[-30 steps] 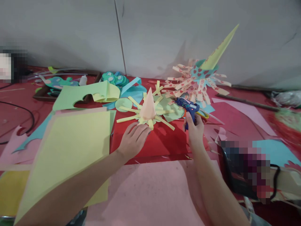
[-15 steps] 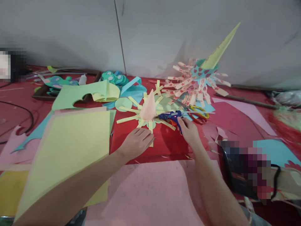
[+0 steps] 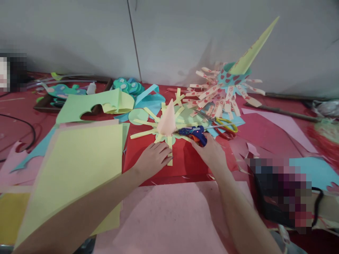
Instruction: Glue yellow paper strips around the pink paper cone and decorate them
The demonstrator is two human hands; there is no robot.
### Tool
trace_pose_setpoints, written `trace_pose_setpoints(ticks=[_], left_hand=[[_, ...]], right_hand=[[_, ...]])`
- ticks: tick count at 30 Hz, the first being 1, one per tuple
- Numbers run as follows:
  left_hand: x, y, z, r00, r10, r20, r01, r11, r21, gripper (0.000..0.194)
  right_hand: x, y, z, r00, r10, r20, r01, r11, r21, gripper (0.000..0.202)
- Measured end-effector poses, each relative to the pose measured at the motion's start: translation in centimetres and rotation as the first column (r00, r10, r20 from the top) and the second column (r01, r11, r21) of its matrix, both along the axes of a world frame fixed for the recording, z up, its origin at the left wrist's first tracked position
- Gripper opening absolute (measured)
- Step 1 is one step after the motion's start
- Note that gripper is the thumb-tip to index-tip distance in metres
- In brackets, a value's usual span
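A pale pink paper cone (image 3: 166, 120) stands on a scalloped green paper base (image 3: 173, 140), with yellow paper strips spreading from it. My left hand (image 3: 152, 158) is closed, its bent fingers on the front yellow paper strip (image 3: 170, 140); the thumb is hidden. My right hand (image 3: 213, 151) is closed around the handle of a blue hot glue gun (image 3: 191, 131). The gun's nozzle points left, at the cone's lower right edge; whether it touches cannot be made out. A clear glue stick (image 3: 225, 124) sticks out behind the gun. Red paper (image 3: 156, 173) lies under this work.
Yellow-handled scissors (image 3: 226, 122) lie behind my right hand. A tall paper headpiece (image 3: 234, 79) stands at the back right. Large yellow sheets (image 3: 87, 165) are stacked on the left, near a brown tray (image 3: 39, 107). Pink paper (image 3: 164, 215) lies in front, a dark blurred-out object (image 3: 265, 201) right.
My right hand has shifted its grip on the glue gun, its thumb now reaching forward below the gun's body. The gun and my left hand have hardly moved. The view has shifted slightly.
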State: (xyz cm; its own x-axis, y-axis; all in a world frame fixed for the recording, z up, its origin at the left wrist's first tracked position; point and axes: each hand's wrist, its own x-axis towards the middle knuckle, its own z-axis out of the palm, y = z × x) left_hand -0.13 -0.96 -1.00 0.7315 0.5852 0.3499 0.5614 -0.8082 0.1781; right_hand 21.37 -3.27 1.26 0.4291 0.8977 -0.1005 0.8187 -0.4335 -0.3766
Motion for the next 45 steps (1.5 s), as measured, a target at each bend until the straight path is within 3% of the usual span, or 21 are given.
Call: trace_pose_setpoints(ticks=[8, 13, 18, 24, 34, 45], left_hand=[[-0.3, 0.4, 0.3, 0.972, 0.227, 0.062, -0.219, 0.969, -0.117, 0.022], [-0.2, 0.7, 0.0, 0.970, 0.242, -0.018, -0.240, 0.946, -0.217, 0.038], [-0.1, 0.6, 0.2, 0.960, 0.279, -0.007, -0.271, 0.927, -0.258, 0.033], [-0.1, 0.5, 0.3, 0.959, 0.277, 0.053, -0.259, 0.940, -0.223, 0.028], [-0.1, 0.5, -0.1, 0.959, 0.281, -0.025, -0.281, 0.947, -0.153, 0.025], [-0.6, 0.8, -0.9, 0.950, 0.304, 0.068, -0.296, 0.949, -0.106, 0.045]], right_hand=[[0.6, -0.2, -0.2, 1.000, -0.007, -0.023, 0.009, 0.997, 0.071, 0.052], [0.6, -0.1, 0.2, 0.998, -0.050, -0.034, 0.051, 0.998, 0.036, 0.057], [0.6, -0.1, 0.4, 0.998, -0.039, -0.054, 0.043, 0.996, 0.084, 0.056], [0.7, -0.2, 0.4, 0.996, -0.055, -0.066, 0.062, 0.992, 0.108, 0.050], [0.3, -0.2, 0.8, 0.988, -0.058, -0.140, 0.091, 0.966, 0.242, 0.046], [0.4, -0.3, 0.7, 0.982, -0.074, -0.171, 0.128, 0.934, 0.334, 0.047]])
